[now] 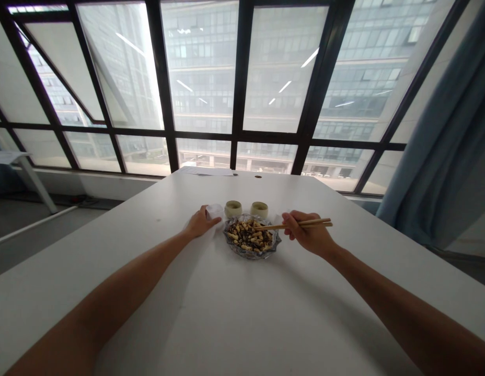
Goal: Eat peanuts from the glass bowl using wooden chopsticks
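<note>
A person sits at a white table [234,313] and both bare arms stretch forward across it. In the middle of the table stands a glass bowl [252,239] with a wavy rim, filled with a mix of pale nuts and dark seeds. The right hand [307,232] is closed around a pair of wooden chopsticks [293,225], held level, with the tips reaching left over the food in the bowl and the back ends sticking out to the right past the hand. The left hand [199,223] lies palm down on the table just left of the bowl, fingers relaxed and grasping nothing, its fingertips touching a folded white napkin [214,211]. Just behind the bowl, side by side, stand two small pale cups [233,208]; what is in them cannot be made out. Beyond the table is a wall of large windows [242,78] with dark frames, showing an office building outside. A blue-grey curtain [450,156] hangs at the right.
</note>
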The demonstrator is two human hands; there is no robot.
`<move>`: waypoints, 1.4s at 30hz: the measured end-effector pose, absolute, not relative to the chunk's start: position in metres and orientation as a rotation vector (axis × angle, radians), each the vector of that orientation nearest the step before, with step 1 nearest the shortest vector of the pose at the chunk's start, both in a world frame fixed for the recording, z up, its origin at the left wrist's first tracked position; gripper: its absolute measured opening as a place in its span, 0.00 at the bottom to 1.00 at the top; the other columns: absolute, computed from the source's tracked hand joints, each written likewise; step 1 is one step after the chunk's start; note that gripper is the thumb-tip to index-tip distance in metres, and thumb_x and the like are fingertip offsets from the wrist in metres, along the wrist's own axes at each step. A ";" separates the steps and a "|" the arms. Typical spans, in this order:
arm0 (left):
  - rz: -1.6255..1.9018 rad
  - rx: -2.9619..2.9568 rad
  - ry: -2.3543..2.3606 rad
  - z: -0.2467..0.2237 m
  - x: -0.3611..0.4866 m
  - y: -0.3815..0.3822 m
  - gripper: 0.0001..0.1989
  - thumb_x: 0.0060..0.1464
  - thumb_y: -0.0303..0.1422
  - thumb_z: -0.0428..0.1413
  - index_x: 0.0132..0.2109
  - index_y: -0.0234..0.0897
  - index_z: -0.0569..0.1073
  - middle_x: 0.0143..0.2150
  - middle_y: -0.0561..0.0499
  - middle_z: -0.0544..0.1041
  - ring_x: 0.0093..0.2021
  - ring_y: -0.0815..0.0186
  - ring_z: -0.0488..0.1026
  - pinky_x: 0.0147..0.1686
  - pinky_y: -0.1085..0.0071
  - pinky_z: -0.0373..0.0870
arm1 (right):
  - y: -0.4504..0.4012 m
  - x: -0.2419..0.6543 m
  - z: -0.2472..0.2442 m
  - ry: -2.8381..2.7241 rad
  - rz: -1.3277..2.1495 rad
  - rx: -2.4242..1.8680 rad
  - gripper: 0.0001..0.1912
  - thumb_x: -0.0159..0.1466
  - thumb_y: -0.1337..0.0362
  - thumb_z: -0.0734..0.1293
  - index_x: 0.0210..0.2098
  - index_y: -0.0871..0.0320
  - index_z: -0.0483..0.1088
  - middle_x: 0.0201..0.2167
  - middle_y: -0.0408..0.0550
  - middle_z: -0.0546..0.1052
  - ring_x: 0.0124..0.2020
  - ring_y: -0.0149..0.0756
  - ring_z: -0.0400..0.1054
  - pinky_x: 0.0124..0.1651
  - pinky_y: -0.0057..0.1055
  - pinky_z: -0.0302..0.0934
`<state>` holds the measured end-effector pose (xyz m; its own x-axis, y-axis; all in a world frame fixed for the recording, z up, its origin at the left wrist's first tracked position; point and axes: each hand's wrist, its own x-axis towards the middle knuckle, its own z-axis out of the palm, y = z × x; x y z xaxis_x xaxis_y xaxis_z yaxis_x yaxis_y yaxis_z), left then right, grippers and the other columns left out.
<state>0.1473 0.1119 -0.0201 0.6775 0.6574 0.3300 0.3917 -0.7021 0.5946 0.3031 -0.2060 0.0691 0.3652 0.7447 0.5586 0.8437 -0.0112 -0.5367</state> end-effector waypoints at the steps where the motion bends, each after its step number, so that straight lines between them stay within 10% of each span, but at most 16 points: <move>1: 0.738 2.410 0.810 -0.020 0.147 0.112 0.35 0.51 0.48 0.60 0.59 0.32 0.63 0.51 0.37 0.76 0.48 0.54 0.76 0.44 0.64 0.71 | -0.206 0.303 0.070 -1.384 -0.141 -1.766 0.28 0.67 0.42 0.57 0.23 0.57 0.69 0.17 0.46 0.75 0.16 0.31 0.68 0.19 0.26 0.61; 27: 0.742 2.415 0.800 -0.018 0.145 0.111 0.35 0.51 0.47 0.60 0.59 0.32 0.62 0.48 0.39 0.77 0.48 0.54 0.75 0.46 0.63 0.71 | -0.200 0.312 0.068 -0.986 -0.081 -1.607 0.30 0.60 0.36 0.63 0.25 0.60 0.71 0.15 0.48 0.74 0.13 0.31 0.67 0.14 0.25 0.60; 42: 1.220 2.561 0.597 -0.018 0.144 0.111 0.28 0.47 0.28 0.62 0.56 0.39 0.64 0.56 0.43 0.70 0.59 0.53 0.64 0.60 0.58 0.63 | -0.209 0.300 0.074 -1.493 -0.315 -1.788 0.30 0.67 0.41 0.57 0.21 0.56 0.69 0.16 0.46 0.74 0.17 0.31 0.68 0.23 0.26 0.59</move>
